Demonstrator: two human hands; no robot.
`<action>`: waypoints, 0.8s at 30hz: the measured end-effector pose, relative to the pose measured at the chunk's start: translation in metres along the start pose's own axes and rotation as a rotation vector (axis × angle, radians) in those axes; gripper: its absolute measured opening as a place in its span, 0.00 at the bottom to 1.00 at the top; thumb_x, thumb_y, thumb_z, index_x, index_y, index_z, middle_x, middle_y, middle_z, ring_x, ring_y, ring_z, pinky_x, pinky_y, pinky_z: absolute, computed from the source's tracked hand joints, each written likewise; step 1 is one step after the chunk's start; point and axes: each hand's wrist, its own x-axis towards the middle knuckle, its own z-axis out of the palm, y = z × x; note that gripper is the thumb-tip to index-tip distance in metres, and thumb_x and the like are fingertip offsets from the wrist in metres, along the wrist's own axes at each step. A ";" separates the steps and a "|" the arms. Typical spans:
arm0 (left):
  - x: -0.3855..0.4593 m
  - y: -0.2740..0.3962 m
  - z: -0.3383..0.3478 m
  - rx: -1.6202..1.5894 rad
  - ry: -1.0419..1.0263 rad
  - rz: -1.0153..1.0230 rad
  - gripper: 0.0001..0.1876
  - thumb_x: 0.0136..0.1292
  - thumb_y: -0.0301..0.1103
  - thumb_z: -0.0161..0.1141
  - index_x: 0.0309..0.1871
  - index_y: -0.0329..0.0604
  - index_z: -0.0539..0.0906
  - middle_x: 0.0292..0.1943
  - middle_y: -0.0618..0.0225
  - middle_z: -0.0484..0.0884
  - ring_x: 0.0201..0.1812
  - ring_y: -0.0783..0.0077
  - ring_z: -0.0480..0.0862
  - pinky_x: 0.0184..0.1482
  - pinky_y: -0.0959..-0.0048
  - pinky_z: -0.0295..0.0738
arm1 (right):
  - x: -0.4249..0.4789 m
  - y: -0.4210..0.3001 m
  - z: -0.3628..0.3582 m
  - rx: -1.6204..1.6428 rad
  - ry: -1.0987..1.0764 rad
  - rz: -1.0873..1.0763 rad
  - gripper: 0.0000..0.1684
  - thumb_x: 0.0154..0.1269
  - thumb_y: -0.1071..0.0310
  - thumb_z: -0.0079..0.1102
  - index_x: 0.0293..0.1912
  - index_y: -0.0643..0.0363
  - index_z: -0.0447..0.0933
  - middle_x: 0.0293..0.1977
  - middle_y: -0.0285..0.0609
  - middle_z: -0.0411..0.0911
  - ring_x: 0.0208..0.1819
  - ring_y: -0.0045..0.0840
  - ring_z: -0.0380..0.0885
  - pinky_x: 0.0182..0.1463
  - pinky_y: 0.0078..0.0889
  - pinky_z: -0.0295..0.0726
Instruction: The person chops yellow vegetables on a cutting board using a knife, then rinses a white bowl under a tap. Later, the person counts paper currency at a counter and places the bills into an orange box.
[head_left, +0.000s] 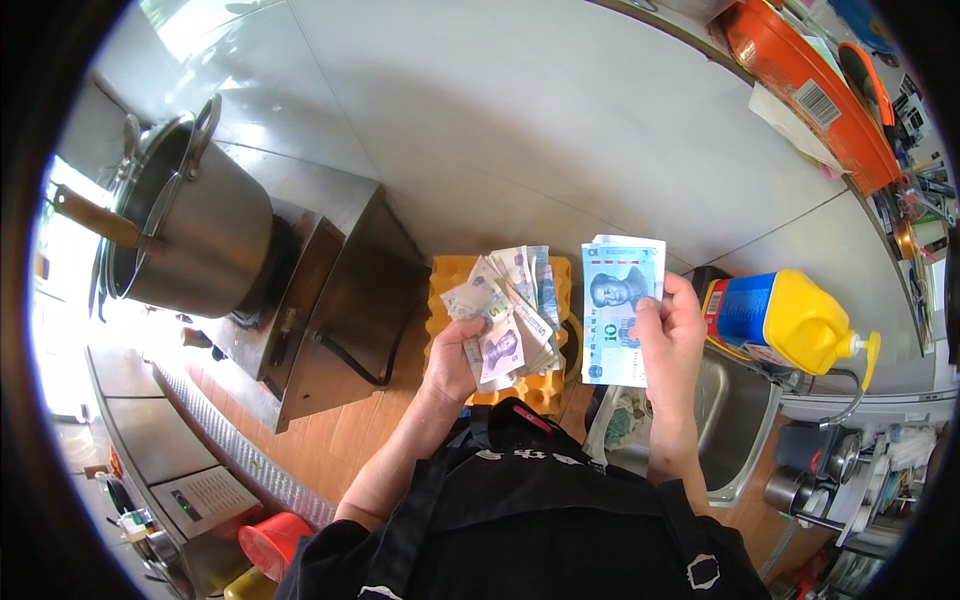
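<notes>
A loose fan of banknotes (501, 352) is gripped by my left hand (452, 361), with purple-grey 5 notes on top and bluish ones at its far edge. My right hand (670, 337) holds a few flat notes upright in the picture, the front one a blue 10 banknote (611, 270); its thumb lies across the note's face. The two hands are apart. Behind and below the fan sits a yellow egg tray (448, 271), partly hidden by the notes and my left hand.
A large steel pot (217, 225) stands on a metal stove (352, 300) at the left. On the right are a yellow pump jug (806, 319) and a steel sink (739, 420). An orange basket (817, 90) rests on a shelf above. A red bucket (271, 544) is at lower left.
</notes>
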 end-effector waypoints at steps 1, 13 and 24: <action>-0.001 0.000 0.001 -0.017 0.003 -0.007 0.21 0.60 0.24 0.47 0.58 0.32 0.67 0.51 0.52 0.77 0.49 0.57 0.81 0.56 0.58 0.75 | 0.000 -0.003 0.001 -0.023 -0.032 0.003 0.12 0.63 0.77 0.51 0.47 0.66 0.70 0.26 0.33 0.76 0.24 0.08 0.68 0.29 0.13 0.67; -0.002 -0.001 -0.001 0.039 -0.088 -0.082 0.23 0.57 0.22 0.49 0.59 0.31 0.67 0.51 0.50 0.77 0.49 0.56 0.81 0.55 0.58 0.76 | -0.002 -0.011 0.005 -0.497 -0.338 -0.034 0.13 0.59 0.78 0.52 0.46 0.65 0.73 0.26 0.42 0.78 0.24 0.13 0.71 0.30 0.18 0.70; -0.001 -0.018 0.016 0.170 -0.075 -0.076 0.24 0.58 0.23 0.49 0.61 0.32 0.66 0.52 0.52 0.76 0.52 0.58 0.79 0.57 0.61 0.74 | -0.019 0.057 0.038 -0.203 0.014 -0.151 0.08 0.60 0.74 0.57 0.40 0.64 0.76 0.40 0.45 0.74 0.38 0.25 0.73 0.43 0.24 0.72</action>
